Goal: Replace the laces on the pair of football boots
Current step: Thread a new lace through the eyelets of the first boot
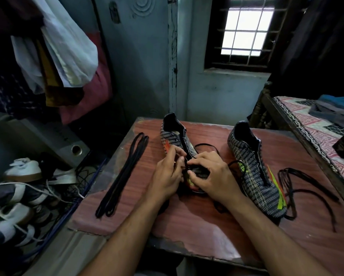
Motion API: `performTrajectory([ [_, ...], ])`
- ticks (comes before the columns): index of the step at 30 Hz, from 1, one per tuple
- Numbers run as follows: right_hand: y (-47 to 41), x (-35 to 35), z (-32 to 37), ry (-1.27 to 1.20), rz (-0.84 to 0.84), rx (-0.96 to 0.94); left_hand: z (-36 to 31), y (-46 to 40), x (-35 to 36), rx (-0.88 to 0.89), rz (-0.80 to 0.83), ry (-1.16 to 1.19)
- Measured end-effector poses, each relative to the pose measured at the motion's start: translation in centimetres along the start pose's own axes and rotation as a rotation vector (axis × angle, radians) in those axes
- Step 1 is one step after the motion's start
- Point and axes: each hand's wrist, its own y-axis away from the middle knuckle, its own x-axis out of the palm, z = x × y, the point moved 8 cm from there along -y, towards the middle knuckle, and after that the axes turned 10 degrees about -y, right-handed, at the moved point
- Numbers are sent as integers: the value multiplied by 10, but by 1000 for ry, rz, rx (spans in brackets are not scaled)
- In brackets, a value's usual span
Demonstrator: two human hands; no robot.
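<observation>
**Q:** Fingers first: what are they doing?

**A:** Both sets are curled in over the near boot [179,144]. The left hand [168,172] pinches a thin black lace [207,145] between thumb and forefinger, close to the eyelets. The right hand [210,174] has its fingertips bent down onto the toe end; whether it also grips the lace I cannot tell, as its own knuckles hide that.

**Q:** Why hold the boot that way?

**A:** My guess is the right hand steadies it while the left feeds or draws the lace at the lowest eyelets. The boot lies with its toe towards the person and its heel away, which puts the eyelet row right under the fingers.

**Q:** Where does the lace run from there?

**A:** It loops out past the right hand, over the table [197,222] between the two boots, so most of it lies loose beyond the fingers.

**Q:** And the rest?

**A:** The second boot [254,170] stands well to the right, apparently unlaced. A loose tangle of laces [292,188] lies just beside its toe. A folded lace [123,174] lies straight on the left side of the table, within reach of the left hand, probably meant for the second boot.
</observation>
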Motion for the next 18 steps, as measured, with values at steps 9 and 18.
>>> performTrajectory([
  [9,-3,-29,-9,-15,-225,22,-2,-3,-5,91,-83,-201],
  [18,-13,-35,-12,-89,-156,200,6,-3,0,6,47,-108],
])
